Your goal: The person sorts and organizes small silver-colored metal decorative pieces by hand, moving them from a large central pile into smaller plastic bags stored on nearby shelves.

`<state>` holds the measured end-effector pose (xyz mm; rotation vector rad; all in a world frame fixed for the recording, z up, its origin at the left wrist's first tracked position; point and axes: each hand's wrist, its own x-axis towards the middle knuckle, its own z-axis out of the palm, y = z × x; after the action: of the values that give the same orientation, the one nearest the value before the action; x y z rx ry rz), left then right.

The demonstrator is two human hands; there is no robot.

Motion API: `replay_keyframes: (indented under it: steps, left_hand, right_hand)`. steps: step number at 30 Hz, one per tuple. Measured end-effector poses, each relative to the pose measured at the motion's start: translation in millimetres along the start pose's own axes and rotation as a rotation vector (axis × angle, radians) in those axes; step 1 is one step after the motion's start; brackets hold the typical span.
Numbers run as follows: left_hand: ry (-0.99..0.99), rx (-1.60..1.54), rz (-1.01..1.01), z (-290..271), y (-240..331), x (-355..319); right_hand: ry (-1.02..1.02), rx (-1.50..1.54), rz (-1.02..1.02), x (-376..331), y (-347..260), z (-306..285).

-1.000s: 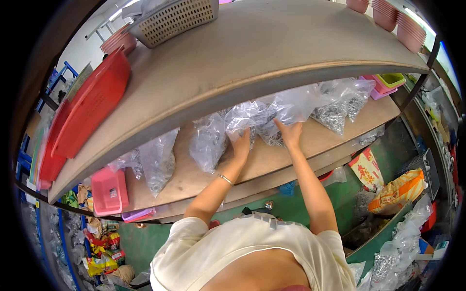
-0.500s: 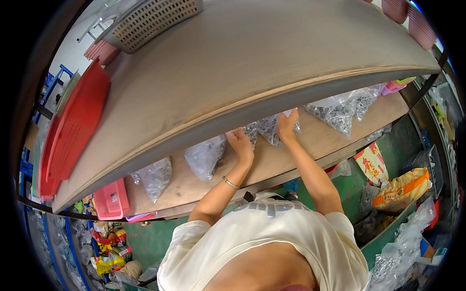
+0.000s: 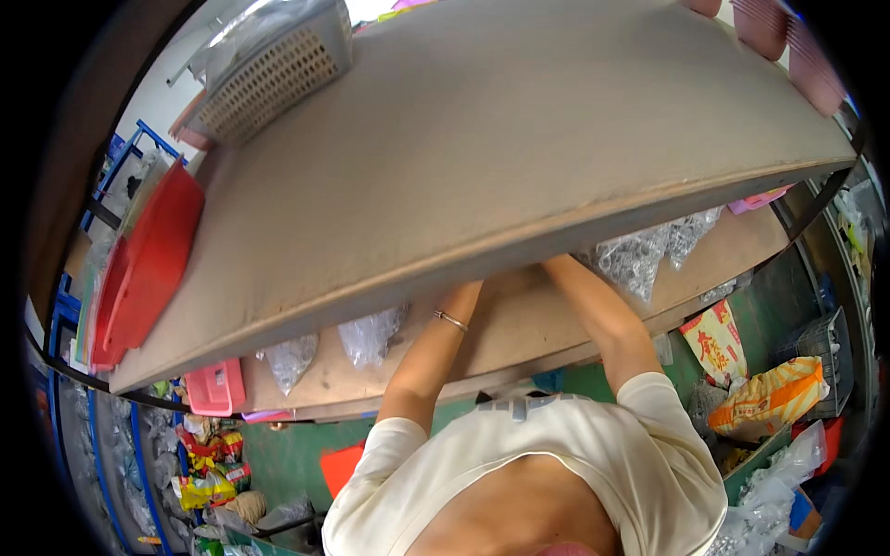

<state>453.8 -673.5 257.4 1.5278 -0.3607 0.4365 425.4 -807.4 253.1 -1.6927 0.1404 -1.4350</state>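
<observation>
Both hands are hidden beneath the upper shelf [image 3: 519, 139], so whether they grip anything cannot be told. Right of them, clear bags of shiny metal pieces [image 3: 633, 262] lie on the lower shelf [image 3: 505, 324]; left of the hands lies a cloudy bag [image 3: 369, 338], with a second bag [image 3: 289, 361] and then a pink tray [image 3: 215, 387] farther out.

The left arm [image 3: 422, 371] and right arm [image 3: 603, 310] reach under the top shelf [image 3: 519, 120], which hides the fingers. Right of the fingers are clear bags [image 3: 636, 259] of shiny bits; left of them are two more bags [image 3: 369, 337], a pink bin [image 3: 211, 389] and, farther out, a big red tub [image 3: 153, 259].
</observation>
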Motion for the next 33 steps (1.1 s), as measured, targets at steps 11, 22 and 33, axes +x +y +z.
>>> replay_keyframes:
  steps: [11,22,33]
  left_hand:
    - [-0.027,0.052,-0.145,-38.9,-18.3,-2.9]
    - [-0.011,0.068,-0.1,-31.0,-24.6,-4.5]
    - [0.049,0.059,-0.046,6.6,-36.0,10.8]
  right_hand:
    - [-0.029,-0.018,0.132,-9.8,24.9,-23.6]
    - [0.01,-0.053,0.118,-19.3,20.7,-7.8]
    - [-0.015,-0.147,0.082,-11.5,37.0,-39.0]
